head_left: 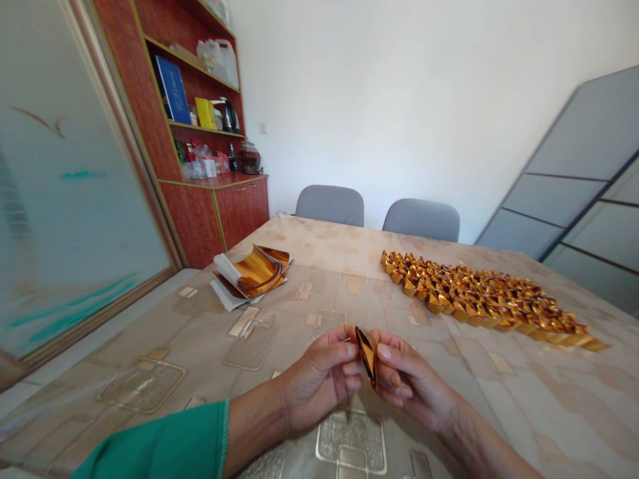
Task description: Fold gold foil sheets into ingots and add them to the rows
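Note:
Above the near middle of the table, a small folded piece of gold foil paper is held between both hands. My left hand pinches its left side with thumb and fingers. On its other side, my right hand grips the piece between thumb and fingertips. The folded paper stands narrow and pointed, tilted slightly, with a dark crease facing me. To the right lie many finished gold foil ingot shapes, set close together in rows. A stack of loose gold foil sheets with white backs curls up at the left.
A patterned cloth covers the table. Two grey chairs stand at the far edge. Behind on the left is a red-brown shelf cabinet with bottles and boxes. A frosted glass door is at the far left, grey panels at right.

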A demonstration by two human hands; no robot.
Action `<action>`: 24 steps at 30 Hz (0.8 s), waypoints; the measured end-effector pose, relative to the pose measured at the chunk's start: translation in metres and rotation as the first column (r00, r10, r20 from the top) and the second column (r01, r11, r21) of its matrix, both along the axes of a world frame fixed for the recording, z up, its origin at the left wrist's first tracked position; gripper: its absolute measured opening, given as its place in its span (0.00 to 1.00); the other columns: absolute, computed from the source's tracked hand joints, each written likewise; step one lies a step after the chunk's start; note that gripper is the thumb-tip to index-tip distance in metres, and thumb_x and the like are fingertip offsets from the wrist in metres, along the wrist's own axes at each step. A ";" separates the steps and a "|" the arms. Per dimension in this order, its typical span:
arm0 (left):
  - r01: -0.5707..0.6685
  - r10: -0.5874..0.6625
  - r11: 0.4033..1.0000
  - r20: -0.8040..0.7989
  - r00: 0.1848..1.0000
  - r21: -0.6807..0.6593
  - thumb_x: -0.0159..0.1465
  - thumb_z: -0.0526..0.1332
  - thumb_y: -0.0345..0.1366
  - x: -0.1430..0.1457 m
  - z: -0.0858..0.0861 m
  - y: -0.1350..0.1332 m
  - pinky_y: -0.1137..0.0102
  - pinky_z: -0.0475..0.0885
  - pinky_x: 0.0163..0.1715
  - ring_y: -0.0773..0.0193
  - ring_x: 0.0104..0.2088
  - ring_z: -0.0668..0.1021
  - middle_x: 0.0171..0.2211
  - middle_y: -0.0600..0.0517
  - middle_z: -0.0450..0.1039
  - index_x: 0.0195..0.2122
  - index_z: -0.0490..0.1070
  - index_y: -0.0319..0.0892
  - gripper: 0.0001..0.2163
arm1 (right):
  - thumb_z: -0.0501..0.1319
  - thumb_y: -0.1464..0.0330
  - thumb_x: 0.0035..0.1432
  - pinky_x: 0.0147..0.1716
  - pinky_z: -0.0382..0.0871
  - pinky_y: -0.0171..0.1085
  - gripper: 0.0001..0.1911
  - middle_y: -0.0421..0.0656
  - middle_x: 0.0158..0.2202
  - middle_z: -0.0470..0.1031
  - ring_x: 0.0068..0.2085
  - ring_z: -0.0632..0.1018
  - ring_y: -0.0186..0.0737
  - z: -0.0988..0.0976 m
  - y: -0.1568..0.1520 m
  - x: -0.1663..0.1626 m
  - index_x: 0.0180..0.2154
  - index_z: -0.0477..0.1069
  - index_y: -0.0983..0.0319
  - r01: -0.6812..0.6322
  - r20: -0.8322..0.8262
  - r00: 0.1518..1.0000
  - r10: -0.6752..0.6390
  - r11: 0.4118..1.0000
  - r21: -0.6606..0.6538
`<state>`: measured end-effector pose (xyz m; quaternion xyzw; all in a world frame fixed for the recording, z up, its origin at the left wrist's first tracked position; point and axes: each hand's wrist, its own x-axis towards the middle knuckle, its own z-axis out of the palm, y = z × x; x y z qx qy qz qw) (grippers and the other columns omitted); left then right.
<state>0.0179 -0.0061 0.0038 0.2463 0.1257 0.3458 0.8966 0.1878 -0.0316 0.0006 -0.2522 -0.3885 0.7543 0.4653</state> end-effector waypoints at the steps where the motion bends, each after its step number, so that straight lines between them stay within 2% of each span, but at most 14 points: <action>1: -0.014 0.014 1.000 -0.004 1.000 0.012 0.52 0.73 0.29 0.001 0.001 0.000 0.81 0.61 0.24 0.76 0.23 0.64 0.26 0.56 0.65 0.37 0.75 0.35 0.12 | 0.69 0.60 0.57 0.12 0.50 0.24 0.13 0.27 0.13 0.58 0.13 0.47 0.22 0.000 0.000 0.000 0.34 0.72 0.62 0.013 0.004 1.000 -0.013 1.000 0.005; 6: -0.037 0.039 0.998 -0.039 0.998 0.056 0.53 0.71 0.27 0.003 0.004 -0.001 0.80 0.62 0.25 0.77 0.23 0.64 0.25 0.55 0.66 0.35 0.76 0.33 0.09 | 0.67 0.55 0.57 0.13 0.52 0.25 0.18 0.28 0.12 0.60 0.13 0.49 0.22 0.005 -0.001 0.001 0.31 0.72 0.64 0.034 0.050 0.998 -0.036 0.999 0.036; 10: -0.028 0.031 0.998 -0.063 0.998 0.052 0.52 0.71 0.29 0.002 0.005 -0.002 0.78 0.65 0.28 0.74 0.25 0.67 0.26 0.54 0.68 0.37 0.77 0.34 0.12 | 0.70 0.57 0.55 0.12 0.49 0.24 0.16 0.26 0.12 0.57 0.13 0.48 0.22 0.009 -0.001 0.008 0.33 0.71 0.63 -0.040 0.102 0.994 0.039 0.999 0.004; 17: 0.107 -0.107 0.994 -0.043 0.993 -0.008 0.52 0.69 0.26 -0.003 0.004 0.003 0.80 0.61 0.25 0.76 0.22 0.63 0.24 0.56 0.63 0.39 0.76 0.31 0.12 | 0.70 0.61 0.56 0.12 0.50 0.23 0.13 0.25 0.12 0.56 0.13 0.48 0.22 0.008 0.001 0.011 0.33 0.70 0.62 -0.069 0.065 0.995 0.069 0.998 -0.005; 20: 0.142 -0.142 0.990 -0.055 0.988 -0.006 0.53 0.70 0.29 -0.004 0.005 0.003 0.79 0.61 0.24 0.75 0.22 0.63 0.24 0.55 0.63 0.38 0.76 0.32 0.12 | 0.70 0.61 0.57 0.12 0.51 0.23 0.13 0.25 0.12 0.57 0.13 0.48 0.22 0.005 0.001 0.010 0.33 0.70 0.62 -0.067 0.064 0.996 0.068 0.998 -0.009; 24: 0.130 -0.125 0.990 -0.097 0.987 0.046 0.54 0.71 0.36 -0.004 0.008 0.000 0.77 0.60 0.24 0.73 0.22 0.64 0.22 0.57 0.62 0.37 0.75 0.35 0.13 | 0.70 0.61 0.56 0.12 0.52 0.24 0.13 0.26 0.13 0.57 0.13 0.48 0.22 0.003 0.001 0.008 0.33 0.70 0.61 -0.064 0.057 0.996 0.065 0.998 -0.017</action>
